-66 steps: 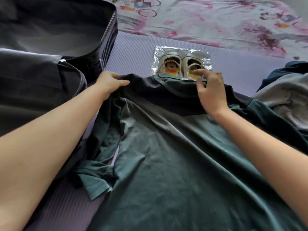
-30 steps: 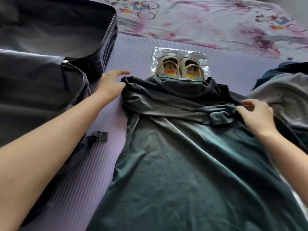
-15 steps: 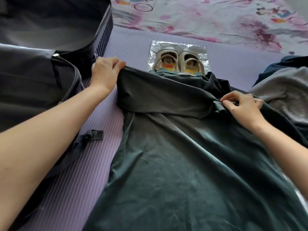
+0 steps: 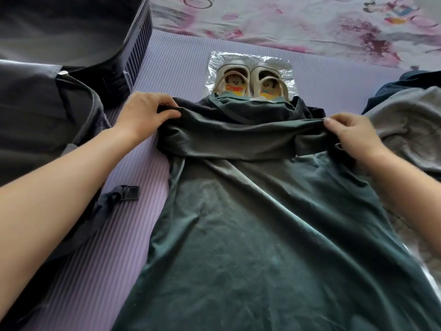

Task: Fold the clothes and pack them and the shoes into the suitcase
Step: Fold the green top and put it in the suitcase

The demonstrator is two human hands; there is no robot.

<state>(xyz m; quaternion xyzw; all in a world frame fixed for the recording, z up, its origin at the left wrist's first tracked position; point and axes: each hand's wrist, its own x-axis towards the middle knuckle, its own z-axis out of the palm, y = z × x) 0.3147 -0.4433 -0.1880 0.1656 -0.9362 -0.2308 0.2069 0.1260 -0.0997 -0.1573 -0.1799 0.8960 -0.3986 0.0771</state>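
Observation:
A dark green t-shirt (image 4: 262,223) lies spread lengthwise on the purple mat, sleeves folded in. My left hand (image 4: 145,113) pinches its left shoulder corner and my right hand (image 4: 353,134) pinches the right one; the top band of fabric is lifted off the mat between them. Just beyond the collar a pair of cream shoes (image 4: 250,80) with cartoon insoles rests on a sheet of foil (image 4: 284,68). The open black suitcase (image 4: 59,68) fills the left side, its lid standing at the upper left.
A strap with a black buckle (image 4: 130,193) trails from the suitcase onto the purple mat (image 4: 95,259). A grey garment (image 4: 410,130) over a dark blue one (image 4: 405,82) is heaped at the right. A pink patterned bedsheet (image 4: 310,20) lies beyond the mat.
Both sleeves were folded inward. My right hand shifted out to the right shoulder corner, and both hands now grip and raise the shirt's top edge.

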